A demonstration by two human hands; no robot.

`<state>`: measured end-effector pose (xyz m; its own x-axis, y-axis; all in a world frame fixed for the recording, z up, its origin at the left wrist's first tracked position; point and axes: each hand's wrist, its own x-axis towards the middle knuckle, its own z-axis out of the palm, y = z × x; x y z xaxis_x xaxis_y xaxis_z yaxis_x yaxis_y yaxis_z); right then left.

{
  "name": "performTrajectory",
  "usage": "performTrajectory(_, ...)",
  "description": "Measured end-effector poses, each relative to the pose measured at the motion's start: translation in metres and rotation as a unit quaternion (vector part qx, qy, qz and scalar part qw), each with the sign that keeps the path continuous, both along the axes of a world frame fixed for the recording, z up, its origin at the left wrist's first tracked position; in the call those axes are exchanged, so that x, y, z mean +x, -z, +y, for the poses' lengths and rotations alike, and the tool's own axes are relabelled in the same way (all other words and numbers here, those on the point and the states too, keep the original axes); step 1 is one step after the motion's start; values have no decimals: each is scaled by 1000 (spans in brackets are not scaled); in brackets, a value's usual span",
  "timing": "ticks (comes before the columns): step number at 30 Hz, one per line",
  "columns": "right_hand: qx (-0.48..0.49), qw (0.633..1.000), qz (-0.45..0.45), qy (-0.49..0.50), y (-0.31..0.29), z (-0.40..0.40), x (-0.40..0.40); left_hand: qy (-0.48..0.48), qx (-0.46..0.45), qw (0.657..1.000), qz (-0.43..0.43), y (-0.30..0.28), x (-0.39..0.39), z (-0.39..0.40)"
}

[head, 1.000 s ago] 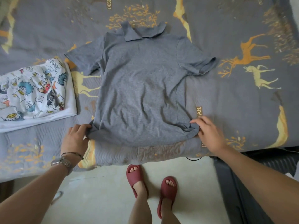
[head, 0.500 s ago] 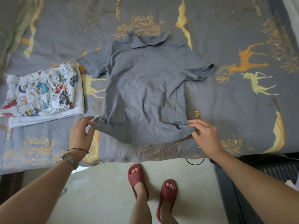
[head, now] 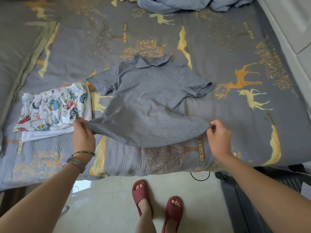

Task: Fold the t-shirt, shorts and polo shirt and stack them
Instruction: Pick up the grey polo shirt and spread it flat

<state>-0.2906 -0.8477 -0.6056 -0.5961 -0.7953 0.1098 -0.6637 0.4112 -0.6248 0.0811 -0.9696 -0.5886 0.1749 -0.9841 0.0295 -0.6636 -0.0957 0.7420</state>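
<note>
Folded cartoon-print shorts point(head: 53, 108) atop folded white t-shirt point(head: 50, 134), stacked at left of bed point(head: 235, 47). Left hand point(head: 83, 134) pinching near-left hem corner of grey polo shirt point(head: 151, 101); right hand point(head: 219, 137) pinching near-right corner. Hem, flat on bedspread a second ago, now lifted and stretched taut between both hands; collar end lying flat farther up. Likely start of bottom-to-collar fold; last garment of three.

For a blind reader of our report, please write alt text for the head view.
Both hands, left and right, pinch the bottom corners of a grey polo lying collar-away on a bed. A folded stack lies left of it.
</note>
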Motion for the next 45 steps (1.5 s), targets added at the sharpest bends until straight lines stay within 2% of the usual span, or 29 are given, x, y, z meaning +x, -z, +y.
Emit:
performTrajectory(5, 69, 993, -63, 71, 8, -4, -15, -34, 12, 995, -91, 2, 14, -14)
performTrajectory(9, 131, 983, -113, 63, 30, 6, -14, 26, 72, 987, -140, 21, 23, -10)
performTrajectory(12, 141, 967, -185, 102, 55, 18, -6, 47, 111, 982, -146, 45, 32, 3)
performTrajectory(14, 164, 958, -196, 130, 78, 31, -3, 60, 128, 979, -147, 59, 38, 15)
performTrajectory(19, 213, 965, -120, 91, 82, 49, 13, 69, 159, 978, -117, 80, 49, 32)
performTrajectory(24, 223, 973, -48, -41, 73, 51, 20, 26, 221, 975, -18, 92, 51, 33)
performTrajectory(28, 252, 958, 41, -127, 75, 50, 26, 29, 273, 962, -10, 95, 45, 32)
performTrajectory(32, 236, 949, 129, -164, 88, 47, 34, 36, 252, 966, -34, 100, 41, 32)
performTrajectory(37, 190, 958, 138, -163, 92, 38, 36, 23, 235, 971, -26, 93, 39, 24)
performTrajectory(39, 226, 951, 115, -175, 92, 35, 33, 27, 225, 974, -33, 86, 38, 23)
performTrajectory(42, 314, 918, 115, -211, 91, 33, 32, 27, 217, 976, -6, 82, 40, 24)
performTrajectory(45, 298, 924, 122, -205, 86, 29, 32, 27, 211, 977, 5, 82, 40, 27)
